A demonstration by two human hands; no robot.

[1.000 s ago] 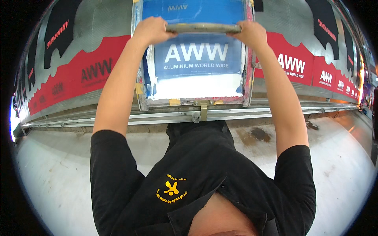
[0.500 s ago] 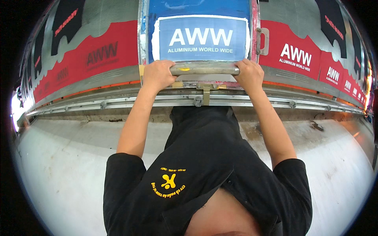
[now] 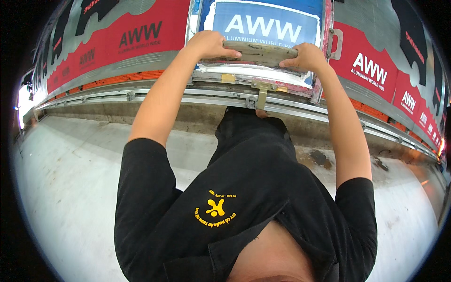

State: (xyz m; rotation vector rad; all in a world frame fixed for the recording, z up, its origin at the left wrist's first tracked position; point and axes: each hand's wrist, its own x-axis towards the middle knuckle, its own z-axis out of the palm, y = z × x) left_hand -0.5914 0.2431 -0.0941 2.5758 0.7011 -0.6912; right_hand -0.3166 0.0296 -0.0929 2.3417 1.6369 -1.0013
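Both my hands grip a long squeegee (image 3: 260,54) with a worn, grey-brown bar. It lies crosswise over the near part of a blue printing screen (image 3: 307,13), tilted so its broad near face shows. My left hand (image 3: 209,45) is closed round its left end, the thumb along the near face. Round the right end, my right hand (image 3: 306,58) is closed in the same way. White ink (image 3: 253,71) lies in a band on the screen's near end, on my side of the squeegee. Pale lettering shows through the mesh beyond it; the blade's edge is hidden.
Red-and-grey printed fabric panels lie left (image 3: 105,44) and right (image 3: 376,63) of the screen. A metal handle (image 3: 337,43) juts from the frame's right side. A metal rail (image 3: 300,109) with a bracket (image 3: 261,94) runs between me and the table. Pale floor (image 3: 75,160) lies below.
The squeegee has moved away from me over the screen and tipped, uncovering the white band at the near end. Both hands went with it, and the whole view has shifted.
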